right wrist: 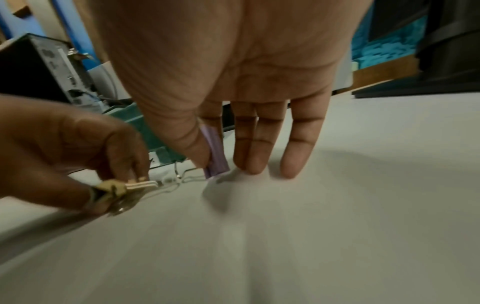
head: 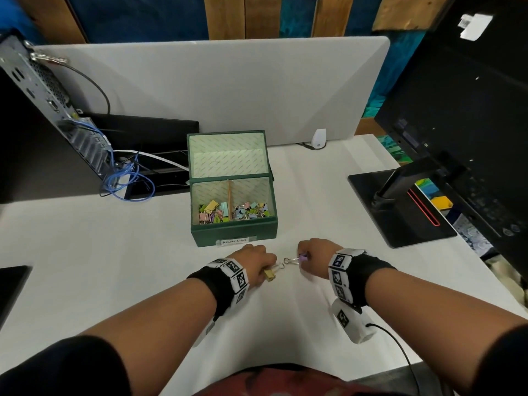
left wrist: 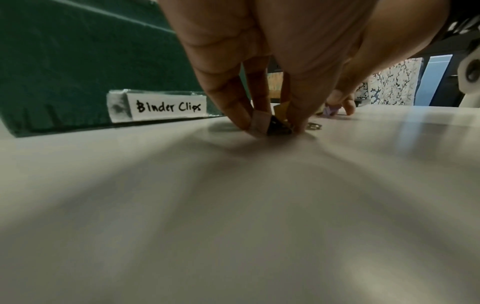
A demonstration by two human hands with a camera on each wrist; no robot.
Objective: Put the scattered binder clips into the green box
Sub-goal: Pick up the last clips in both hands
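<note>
The green box (head: 234,232) stands open on the white desk, with several pastel binder clips (head: 213,214) in its two compartments. Just in front of it my left hand (head: 264,267) pinches a yellow binder clip (head: 269,275) against the desk. The left wrist view shows a pink clip (left wrist: 259,121) beside the yellow one between those fingertips (left wrist: 244,121). My right hand (right wrist: 210,164) pinches a purple binder clip (right wrist: 217,150) between thumb and index finger, its other fingers straight and touching the desk. The wire handles of the two clips almost meet.
The box front carries a label reading "Binder Clips" (left wrist: 168,107). A computer tower with blue cables (head: 43,110) stands at the left. At the right are a monitor base (head: 400,207) and a monitor (head: 471,124). A grey divider (head: 214,87) closes the back.
</note>
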